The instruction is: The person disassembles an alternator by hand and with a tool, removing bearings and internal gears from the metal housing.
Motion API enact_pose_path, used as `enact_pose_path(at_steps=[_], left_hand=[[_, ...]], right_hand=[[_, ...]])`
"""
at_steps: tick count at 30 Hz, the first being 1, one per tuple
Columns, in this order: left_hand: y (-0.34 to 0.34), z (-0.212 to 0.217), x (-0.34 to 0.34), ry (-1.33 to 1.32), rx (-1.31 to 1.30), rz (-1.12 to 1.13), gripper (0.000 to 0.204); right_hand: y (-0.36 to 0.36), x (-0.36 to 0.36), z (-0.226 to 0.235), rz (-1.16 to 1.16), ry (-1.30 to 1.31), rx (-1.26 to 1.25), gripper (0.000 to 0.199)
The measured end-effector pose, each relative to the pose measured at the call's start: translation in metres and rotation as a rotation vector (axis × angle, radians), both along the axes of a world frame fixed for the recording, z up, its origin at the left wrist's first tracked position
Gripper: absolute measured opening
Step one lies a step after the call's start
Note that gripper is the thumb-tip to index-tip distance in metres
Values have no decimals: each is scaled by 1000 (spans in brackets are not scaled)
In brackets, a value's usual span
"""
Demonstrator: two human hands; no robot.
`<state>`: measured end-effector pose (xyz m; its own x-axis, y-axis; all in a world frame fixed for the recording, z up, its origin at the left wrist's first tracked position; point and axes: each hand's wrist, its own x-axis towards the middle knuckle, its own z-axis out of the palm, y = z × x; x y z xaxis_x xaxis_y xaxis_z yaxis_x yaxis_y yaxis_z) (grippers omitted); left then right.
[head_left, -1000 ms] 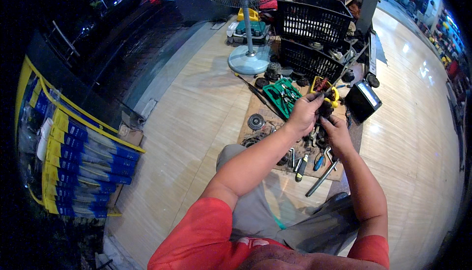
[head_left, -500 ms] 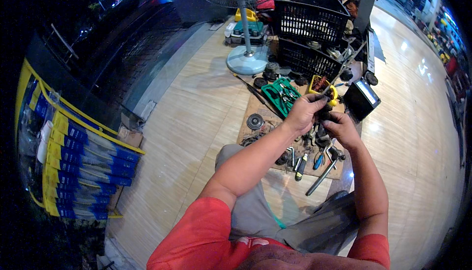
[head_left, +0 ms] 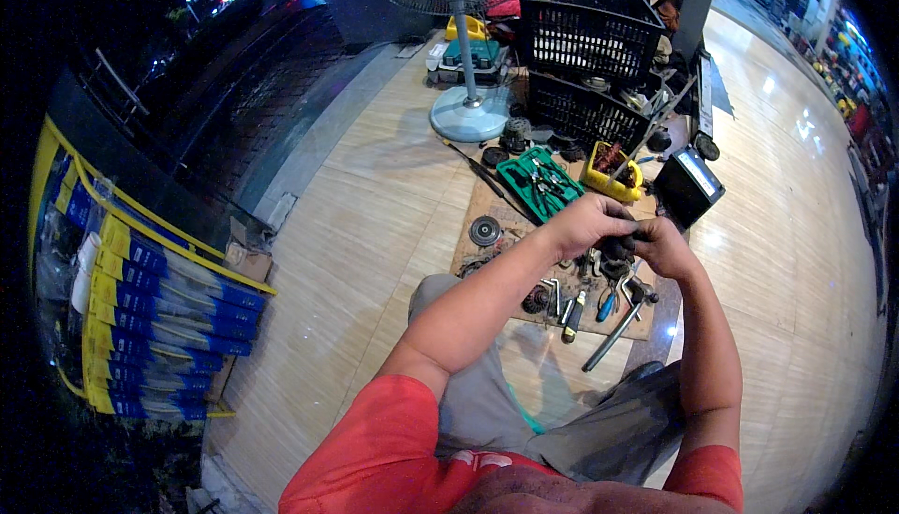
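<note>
Both of my hands meet over a piece of cardboard (head_left: 487, 208) on the floor, fingertips close together. My left hand (head_left: 599, 223) is closed with its fingers on a dark, greasy part (head_left: 616, 249), whose kind I cannot make out. From the other side, my right hand (head_left: 667, 247) pinches at the same dark part. Below the hands lie a utility knife (head_left: 574, 317), blue-handled pliers (head_left: 608, 304) and a long metal wrench-like bar (head_left: 611, 341). Beyond them sit a green tool tray (head_left: 526, 182) and a yellow container (head_left: 629, 190) with copper-coloured pieces inside.
A black box (head_left: 688, 186) stands right of the yellow container. A round pulley-like disc (head_left: 484, 230) lies on the left of the cardboard. Farther back are stacked black crates (head_left: 590, 32) and a standing fan (head_left: 468, 121). A yellow rack (head_left: 159, 233) with blue-and-yellow packages stands left.
Both hands have come slightly nearer, away from the yellow container, uncovering more of it. My right hand has turned inward, and the fingertips now meet over the dark part.
</note>
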<state>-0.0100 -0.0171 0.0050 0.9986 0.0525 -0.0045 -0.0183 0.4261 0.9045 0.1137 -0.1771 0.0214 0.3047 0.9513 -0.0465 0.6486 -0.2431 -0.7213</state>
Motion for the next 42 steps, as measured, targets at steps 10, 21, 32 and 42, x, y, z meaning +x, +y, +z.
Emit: enact_pose_path(at_steps=[10,21,32,42], left_hand=[[-13,-5,0,81,1181,-10,31],[-20,-10,0,175,1194,293,23],[-20,-19,8,170,1087,494,23],[-14,-31,17,135,706,585,26]], right_hand=[[0,-12,12,-34,-269,-26,18],[11,-20,3,-299,-193,13,26],[14,-19,-15,-437,64,208,19],[19,-23,-31,-413,95,291,16]])
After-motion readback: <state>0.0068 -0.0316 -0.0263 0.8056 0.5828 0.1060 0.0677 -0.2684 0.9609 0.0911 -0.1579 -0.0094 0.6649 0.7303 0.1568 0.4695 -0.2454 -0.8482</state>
